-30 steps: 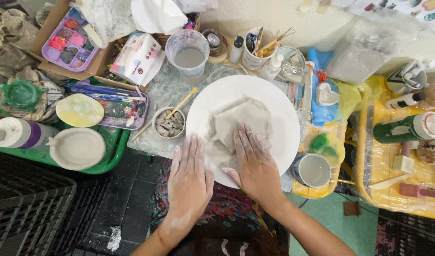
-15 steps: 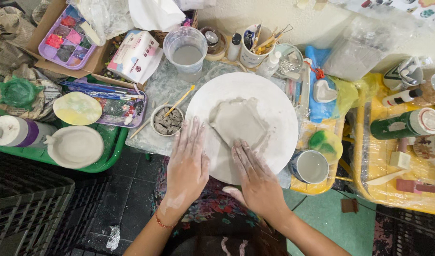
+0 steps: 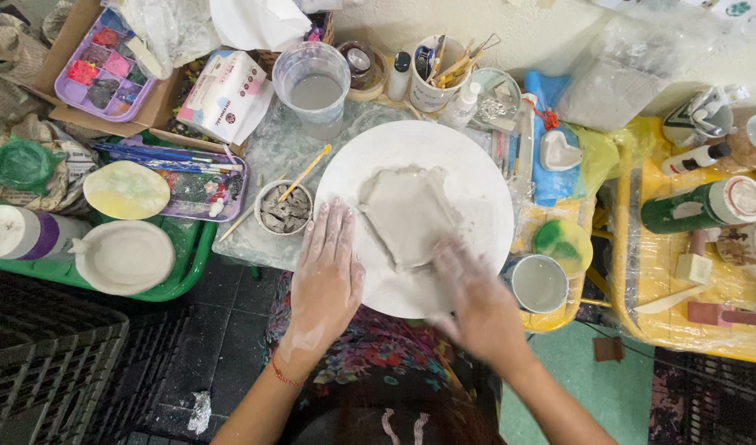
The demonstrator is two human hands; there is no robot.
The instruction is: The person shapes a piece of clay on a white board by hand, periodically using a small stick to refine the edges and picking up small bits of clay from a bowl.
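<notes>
A flat slab of grey clay lies on a round white board in front of me. My left hand rests flat on the board's left edge, fingers spread, smeared with clay, just left of the slab. My right hand is blurred with motion at the slab's lower right corner, fingers touching or brushing the clay edge. Neither hand holds anything.
A small bowl of clay scraps with a brush sits left of the board. A water cup, tool cup, paint palettes, green tray with white dishes, a grey cup and yellow tray surround it.
Both hands slid back off the clay slab toward me. The left settled on the board's left edge; the right moved to the slab's lower right corner.
</notes>
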